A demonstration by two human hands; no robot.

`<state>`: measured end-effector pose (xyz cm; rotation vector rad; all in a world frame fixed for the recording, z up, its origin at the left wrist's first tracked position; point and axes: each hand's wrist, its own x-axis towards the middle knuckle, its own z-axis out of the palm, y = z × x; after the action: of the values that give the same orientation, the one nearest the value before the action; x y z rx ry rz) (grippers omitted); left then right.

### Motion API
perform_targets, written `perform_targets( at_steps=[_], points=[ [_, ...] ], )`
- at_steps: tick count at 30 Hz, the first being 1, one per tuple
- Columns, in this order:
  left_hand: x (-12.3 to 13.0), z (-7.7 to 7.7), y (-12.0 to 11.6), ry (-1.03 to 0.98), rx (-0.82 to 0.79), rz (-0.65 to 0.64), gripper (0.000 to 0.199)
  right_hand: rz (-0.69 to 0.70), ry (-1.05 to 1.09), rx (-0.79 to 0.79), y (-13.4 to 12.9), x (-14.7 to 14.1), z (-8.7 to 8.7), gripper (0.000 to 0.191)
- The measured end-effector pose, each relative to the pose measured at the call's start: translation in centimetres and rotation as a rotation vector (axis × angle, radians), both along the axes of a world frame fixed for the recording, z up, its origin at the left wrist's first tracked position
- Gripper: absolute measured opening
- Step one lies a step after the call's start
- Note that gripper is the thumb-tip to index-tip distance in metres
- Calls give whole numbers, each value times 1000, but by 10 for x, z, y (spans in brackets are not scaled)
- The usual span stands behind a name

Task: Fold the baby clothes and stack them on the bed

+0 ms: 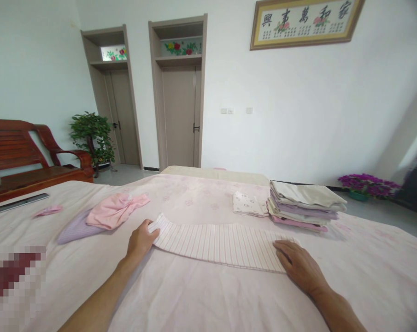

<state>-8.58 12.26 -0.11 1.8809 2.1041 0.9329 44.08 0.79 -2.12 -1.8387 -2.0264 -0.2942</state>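
Note:
A striped white and pink cloth (215, 242), folded into a long strip, lies across the pink sheet in front of me. My left hand (142, 240) pinches its left end between thumb and fingers. Over the right end rests my right hand (296, 260), palm down, its fingers extended on the fabric. Behind the strip, to the right, are a small patterned white cloth (249, 204) and a stack of folded cloths (303, 206). A crumpled pink cloth (113, 211) lies to the left, on a lilac cloth (79, 228).
The pink sheet (194, 295) covers the broad surface. At its left edge are a phone (21, 202) and a small pink item (49, 211). Beyond stand a wooden bench (38, 161), a green plant (92, 133) and purple flowers (367, 183).

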Motion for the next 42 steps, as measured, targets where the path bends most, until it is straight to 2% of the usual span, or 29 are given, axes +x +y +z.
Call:
perform_targets(
  at_steps=[5,9,15,18,21,26,31,34,37,39,42],
  points=[
    [10,-5,-3,-289,94,-81,26,-11,-15,0,-1,-1,0,39],
    [18,-8,-6,-368,93,-164,21,0,-17,5,-1,-1,1,39],
    [40,-5,-16,-281,237,-187,15,-2,-19,14,0,0,-1,39],
    [54,-6,-21,-270,291,-358,24,-1,-12,20,0,0,-1,39],
    [64,-12,-24,-170,230,-481,36,-11,-2,18,0,-1,-2,38],
    [70,-16,-27,26,166,-476,32,-16,12,9,-1,-3,0,38],
    [77,2,-30,69,149,-408,31,1,66,36,-2,-14,10,35],
    [92,18,-30,10,174,-404,30,17,242,38,0,-39,21,33],
    [119,25,-32,-57,234,-459,28,26,621,-117,2,-80,30,33],
    [140,22,-37,-105,272,-492,28,47,927,-256,2,-109,35,35],
    [169,8,-48,-186,323,-536,30,91,1293,-394,1,-143,38,41]
  ],
)
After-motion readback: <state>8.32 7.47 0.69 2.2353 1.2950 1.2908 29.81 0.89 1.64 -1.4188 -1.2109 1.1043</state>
